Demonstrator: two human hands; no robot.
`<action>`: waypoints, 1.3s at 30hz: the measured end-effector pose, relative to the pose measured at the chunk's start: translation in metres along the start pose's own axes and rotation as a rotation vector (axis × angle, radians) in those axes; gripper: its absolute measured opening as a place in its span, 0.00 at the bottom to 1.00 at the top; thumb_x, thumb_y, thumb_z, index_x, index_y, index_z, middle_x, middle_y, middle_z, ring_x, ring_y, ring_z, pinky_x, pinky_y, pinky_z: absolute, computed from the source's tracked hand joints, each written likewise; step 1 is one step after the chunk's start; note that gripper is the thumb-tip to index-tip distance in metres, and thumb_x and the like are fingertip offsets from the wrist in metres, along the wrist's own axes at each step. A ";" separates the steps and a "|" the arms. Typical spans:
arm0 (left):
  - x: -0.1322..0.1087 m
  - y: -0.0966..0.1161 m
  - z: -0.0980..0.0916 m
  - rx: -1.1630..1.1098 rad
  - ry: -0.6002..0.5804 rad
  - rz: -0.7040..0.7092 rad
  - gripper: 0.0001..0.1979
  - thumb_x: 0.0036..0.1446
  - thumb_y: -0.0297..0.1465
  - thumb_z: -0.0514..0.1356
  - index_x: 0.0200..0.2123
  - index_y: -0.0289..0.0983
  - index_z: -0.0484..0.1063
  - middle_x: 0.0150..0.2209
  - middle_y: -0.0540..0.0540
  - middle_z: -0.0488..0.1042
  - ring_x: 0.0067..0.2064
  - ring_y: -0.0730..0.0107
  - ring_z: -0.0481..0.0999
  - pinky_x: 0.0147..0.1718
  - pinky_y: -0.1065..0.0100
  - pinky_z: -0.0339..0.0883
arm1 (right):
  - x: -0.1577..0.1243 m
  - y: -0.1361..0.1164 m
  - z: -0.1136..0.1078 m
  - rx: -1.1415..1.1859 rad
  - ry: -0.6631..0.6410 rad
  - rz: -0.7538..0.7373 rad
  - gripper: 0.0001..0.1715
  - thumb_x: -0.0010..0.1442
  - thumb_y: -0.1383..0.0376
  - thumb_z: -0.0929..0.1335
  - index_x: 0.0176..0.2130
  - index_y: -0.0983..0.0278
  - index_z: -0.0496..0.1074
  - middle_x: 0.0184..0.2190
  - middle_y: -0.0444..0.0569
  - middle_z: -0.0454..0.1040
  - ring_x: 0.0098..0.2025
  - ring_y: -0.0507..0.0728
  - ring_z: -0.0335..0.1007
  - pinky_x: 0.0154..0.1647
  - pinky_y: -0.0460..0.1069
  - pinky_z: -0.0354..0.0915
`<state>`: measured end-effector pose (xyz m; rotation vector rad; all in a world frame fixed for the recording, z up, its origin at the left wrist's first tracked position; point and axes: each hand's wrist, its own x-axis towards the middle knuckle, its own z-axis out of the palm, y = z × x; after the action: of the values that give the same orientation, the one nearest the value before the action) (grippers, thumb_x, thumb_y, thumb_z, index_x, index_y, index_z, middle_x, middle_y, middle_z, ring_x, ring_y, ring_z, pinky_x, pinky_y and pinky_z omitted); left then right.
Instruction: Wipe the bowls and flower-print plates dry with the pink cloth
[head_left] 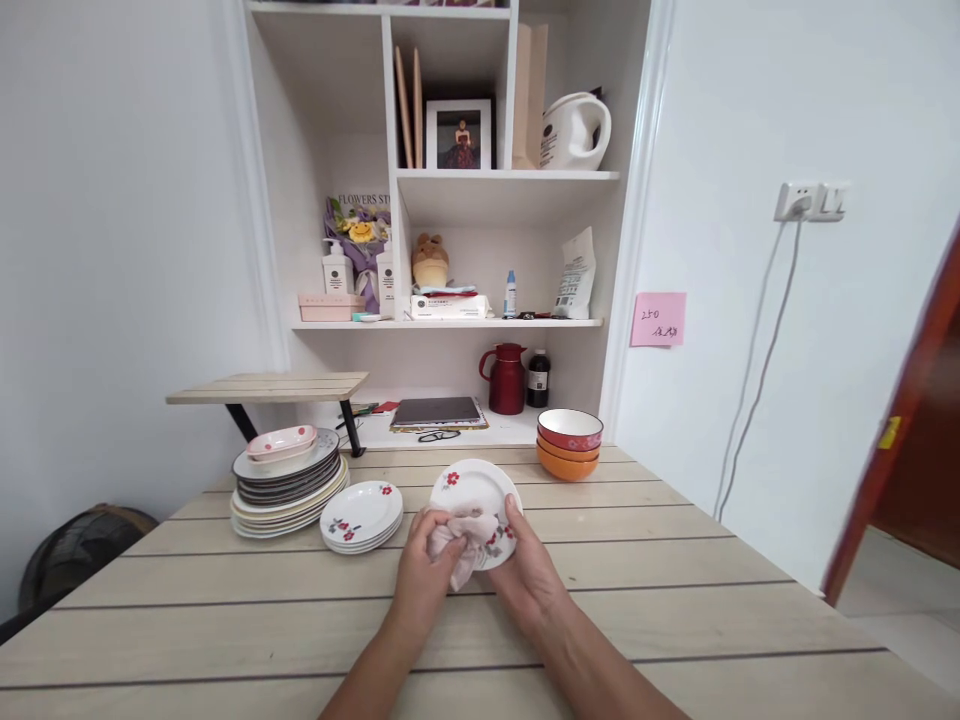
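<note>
My right hand [525, 575] grips a white plate [469, 480] with red flowers at its lower right rim, thumb on top and fingers underneath. The plate is tilted towards me above the table. A crumpled pale pink cloth [466, 570] is bunched in my left hand [427, 560], which presses it against the plate's front face. Just left of my left hand lies a short stack of matching flowered plates [364, 512]. The fingers of my right hand are partly hidden behind the plate.
Farther left, larger plates [289, 490] are piled beneath a pink dotted dish [282, 442], beside a small raised shelf [270, 388]. Stacked bowls [568, 445] stand at the back right of the slatted table [645, 610]. Behind are a red jug [507, 382] and a laptop [435, 410].
</note>
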<state>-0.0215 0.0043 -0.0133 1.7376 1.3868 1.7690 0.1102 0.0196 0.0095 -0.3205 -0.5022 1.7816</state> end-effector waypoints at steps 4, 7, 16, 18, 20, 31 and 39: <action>0.009 -0.001 -0.013 0.035 0.083 0.012 0.05 0.52 0.33 0.59 0.34 0.40 0.71 0.37 0.47 0.73 0.42 0.61 0.74 0.46 0.59 0.68 | -0.007 -0.007 0.005 -0.244 0.027 0.032 0.22 0.52 0.67 0.73 0.47 0.62 0.72 0.36 0.46 0.81 0.33 0.55 0.74 0.33 0.48 0.68; 0.015 0.002 -0.023 0.050 0.090 0.041 0.06 0.53 0.34 0.59 0.35 0.41 0.71 0.37 0.47 0.73 0.43 0.60 0.73 0.48 0.59 0.67 | -0.013 -0.013 0.009 -0.387 0.011 0.084 0.22 0.48 0.71 0.72 0.45 0.62 0.71 0.34 0.45 0.80 0.31 0.54 0.73 0.32 0.47 0.67; 0.013 0.010 -0.028 0.146 -0.051 0.199 0.09 0.55 0.27 0.55 0.37 0.43 0.74 0.38 0.47 0.73 0.44 0.60 0.73 0.46 0.59 0.68 | -0.018 -0.022 0.013 -0.309 -0.093 0.235 0.28 0.58 0.52 0.70 0.53 0.65 0.70 0.44 0.53 0.80 0.41 0.60 0.76 0.41 0.53 0.69; 0.012 0.008 -0.028 0.183 -0.059 0.228 0.10 0.56 0.26 0.54 0.37 0.43 0.73 0.39 0.47 0.72 0.44 0.60 0.73 0.46 0.59 0.69 | -0.015 -0.020 0.011 -0.222 -0.135 0.235 0.27 0.59 0.55 0.70 0.53 0.68 0.71 0.43 0.55 0.80 0.43 0.61 0.76 0.48 0.55 0.68; 0.011 0.006 -0.028 0.232 -0.048 0.257 0.10 0.57 0.26 0.54 0.39 0.43 0.73 0.40 0.46 0.71 0.45 0.61 0.73 0.46 0.59 0.69 | -0.013 -0.015 0.010 -0.154 -0.183 0.235 0.25 0.60 0.56 0.70 0.52 0.69 0.71 0.43 0.56 0.80 0.44 0.61 0.76 0.52 0.56 0.66; 0.001 -0.001 -0.013 0.701 0.059 0.358 0.21 0.64 0.38 0.53 0.59 0.44 0.64 0.62 0.37 0.57 0.63 0.48 0.59 0.55 0.43 0.61 | -0.008 0.008 0.006 0.050 -0.073 0.300 0.23 0.64 0.55 0.66 0.52 0.67 0.72 0.43 0.56 0.81 0.45 0.61 0.76 0.50 0.56 0.68; -0.005 0.004 -0.005 0.710 -0.216 0.612 0.23 0.65 0.29 0.51 0.62 0.47 0.62 0.65 0.43 0.61 0.66 0.56 0.57 0.61 0.46 0.57 | -0.001 -0.002 0.002 0.074 0.055 0.255 0.23 0.67 0.55 0.63 0.49 0.70 0.72 0.37 0.54 0.82 0.38 0.58 0.78 0.38 0.50 0.70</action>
<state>-0.0231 -0.0040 -0.0122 2.8801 1.6152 1.3151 0.1115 0.0189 0.0121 -0.3949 -0.3675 2.0275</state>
